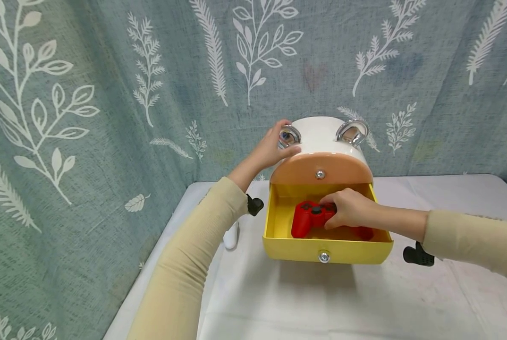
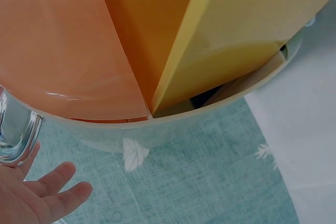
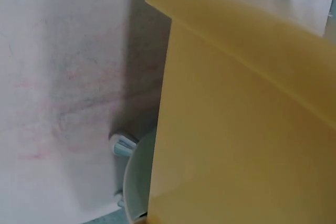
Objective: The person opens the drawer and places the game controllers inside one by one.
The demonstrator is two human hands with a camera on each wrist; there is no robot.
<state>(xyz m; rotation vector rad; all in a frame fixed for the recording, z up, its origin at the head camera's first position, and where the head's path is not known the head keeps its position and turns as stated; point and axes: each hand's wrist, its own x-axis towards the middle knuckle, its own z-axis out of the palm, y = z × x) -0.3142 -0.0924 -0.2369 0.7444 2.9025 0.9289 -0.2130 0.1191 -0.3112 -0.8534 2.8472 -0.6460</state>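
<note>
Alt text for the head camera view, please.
A right hand grips a red game controller inside an open yellow drawer. The left hand is at a silver ring on the white cabinet; a leafy curtain hangs behind.

Counter (image 1: 483,186) draped in creased white cloth (image 1: 427,311); round-topped cabinet (image 1: 302,171) with white shell stands on it; slim white object (image 1: 231,237) lies left of cabinet, partly hidden; faint pinkish stains (image 3: 79,74) on cloth right of cabinet, shadow (image 1: 317,279) in front of cabinet
</note>
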